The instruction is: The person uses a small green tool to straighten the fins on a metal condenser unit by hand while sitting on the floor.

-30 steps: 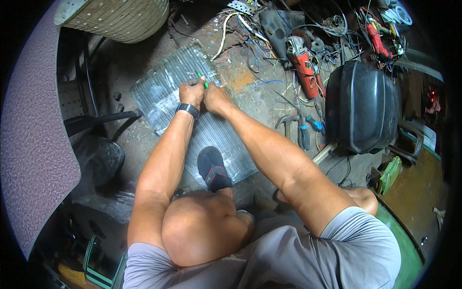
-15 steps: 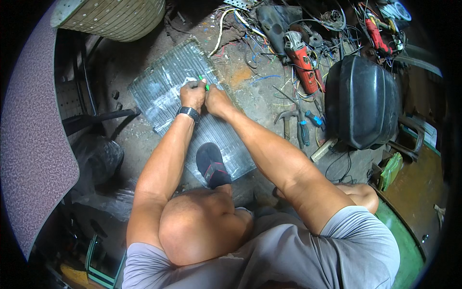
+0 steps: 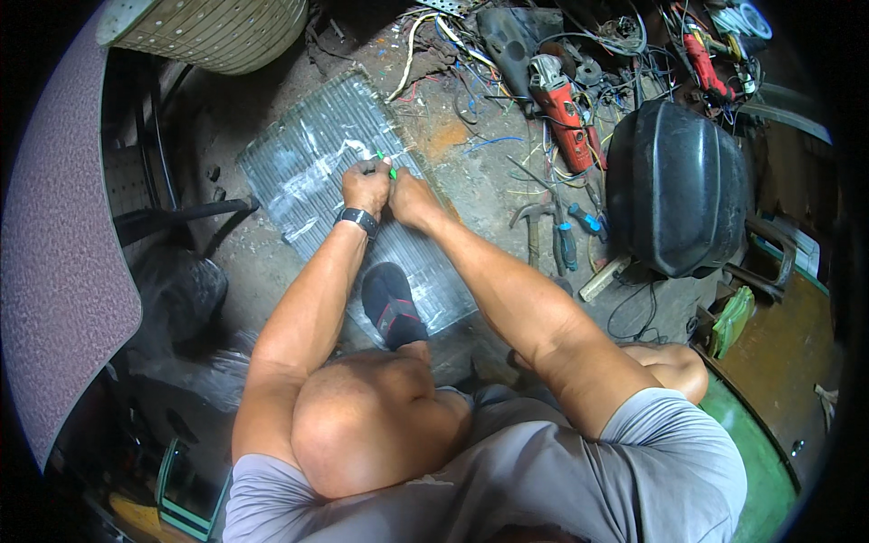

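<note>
A translucent ribbed sheet (image 3: 303,163) with whitish streaks lies on the floor beneath my hands, with my dark shoe (image 3: 389,303) resting on its lower part. My right hand (image 3: 413,201) is closed around a slim bright green object (image 3: 392,172), too small to identify. My left hand (image 3: 365,188), wearing a dark wristband, is closed right beside it, fingers curled at the green object; what they grip is hidden.
Red grinders (image 3: 563,118), tangled wires, a hammer (image 3: 534,226) and blue-handled tools (image 3: 566,240) lie to the right, beside a black case (image 3: 679,190). A perforated basket (image 3: 208,32) is at top left, a speckled panel (image 3: 63,235) and dark bar (image 3: 190,213) left.
Both hands have moved a little down the sheet toward me along with the green object, uncovering more of the streaked surface above them. My grip looks unchanged.
</note>
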The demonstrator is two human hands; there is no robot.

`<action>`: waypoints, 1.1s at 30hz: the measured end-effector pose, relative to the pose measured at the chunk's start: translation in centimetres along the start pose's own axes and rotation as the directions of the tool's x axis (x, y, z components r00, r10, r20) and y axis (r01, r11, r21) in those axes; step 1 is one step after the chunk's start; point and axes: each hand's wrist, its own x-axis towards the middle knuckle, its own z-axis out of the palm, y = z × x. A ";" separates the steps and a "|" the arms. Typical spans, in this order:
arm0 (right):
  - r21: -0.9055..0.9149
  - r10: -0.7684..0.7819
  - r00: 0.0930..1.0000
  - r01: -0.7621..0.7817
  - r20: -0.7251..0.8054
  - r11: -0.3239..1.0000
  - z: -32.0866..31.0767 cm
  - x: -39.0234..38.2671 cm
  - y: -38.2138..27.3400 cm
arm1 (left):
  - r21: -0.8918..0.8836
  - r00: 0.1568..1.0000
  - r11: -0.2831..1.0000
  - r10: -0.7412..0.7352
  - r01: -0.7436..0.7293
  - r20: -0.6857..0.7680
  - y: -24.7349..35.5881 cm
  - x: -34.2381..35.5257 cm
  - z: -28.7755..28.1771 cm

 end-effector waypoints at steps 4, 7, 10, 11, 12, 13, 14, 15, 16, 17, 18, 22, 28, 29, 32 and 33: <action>0.009 0.018 1.000 -0.018 -0.007 1.000 0.1 -0.5 1.0 | 0.018 1.000 1.000 -0.017 0.017 -0.009 -0.4 -0.7 0.7; 0.001 -0.009 1.000 0.010 -0.030 1.000 0.2 -0.9 1.6 | 0.039 0.999 0.998 -0.039 0.039 -0.007 -0.5 -1.3 0.9; -0.002 0.011 1.000 -0.011 0.009 1.000 0.2 -1.5 1.5 | 0.072 0.999 0.997 -0.029 0.031 -0.022 -1.3 -1.5 0.7; 0.010 -0.003 1.000 0.003 0.000 1.000 0.2 -1.6 1.4 | 0.083 0.999 0.996 -0.013 0.016 -0.033 -1.6 -1.4 0.6; 0.020 -0.012 1.000 0.012 -0.013 1.000 0.3 -1.6 1.7 | 0.082 0.999 0.997 -0.014 0.017 -0.032 -1.7 -1.4 0.8; 0.019 -0.011 1.000 0.011 -0.012 1.000 0.3 -1.7 1.9 | 0.078 1.000 0.997 -0.020 0.021 -0.017 -1.8 -1.3 0.9; 0.018 -0.020 1.000 0.020 -0.010 1.000 0.3 -1.7 2.1 | 0.074 1.000 0.997 -0.025 0.026 -0.003 -1.9 -1.4 0.9; 0.017 -0.025 1.000 0.025 -0.009 1.000 0.3 -1.7 2.4 | 0.073 1.000 0.997 -0.028 0.028 -0.001 -1.6 -1.8 1.1; 0.016 -0.022 1.000 0.022 -0.009 1.000 0.3 -1.8 2.7 | 0.084 0.999 0.996 -0.036 0.036 0.000 -1.3 -2.3 1.4; 0.018 -0.016 1.000 0.016 -0.013 1.000 0.2 -1.8 3.1 | 0.094 0.999 0.995 -0.045 0.044 0.002 -1.0 -2.7 1.6; 0.021 -0.014 1.000 0.015 -0.013 1.000 0.3 -2.0 3.0 | 0.095 0.999 0.994 -0.046 0.046 -0.002 -0.9 -2.8 1.4; 0.017 -0.035 0.999 0.035 -0.019 0.999 0.3 -2.4 3.2 | 0.121 0.999 0.992 -0.022 0.025 -0.025 -1.2 -3.4 1.5; -0.009 -0.022 1.000 0.022 0.005 1.000 0.0 -3.6 3.5 | 0.118 0.999 0.992 -0.046 0.047 -0.007 -2.0 -3.8 1.4; 0.004 -0.026 1.000 0.026 0.004 1.000 0.1 -3.7 3.6 | 0.118 0.999 0.992 -0.049 0.049 -0.002 -2.1 -3.8 1.5; 0.000 -0.028 1.000 0.028 0.005 1.000 0.0 -3.9 4.2 | 0.106 0.999 0.994 -0.022 0.025 -0.032 -2.6 -4.6 2.2; -0.018 -0.029 1.000 0.029 0.009 0.999 0.1 -4.1 4.4 | 0.106 0.999 0.994 -0.022 0.025 -0.033 -2.9 -4.5 2.2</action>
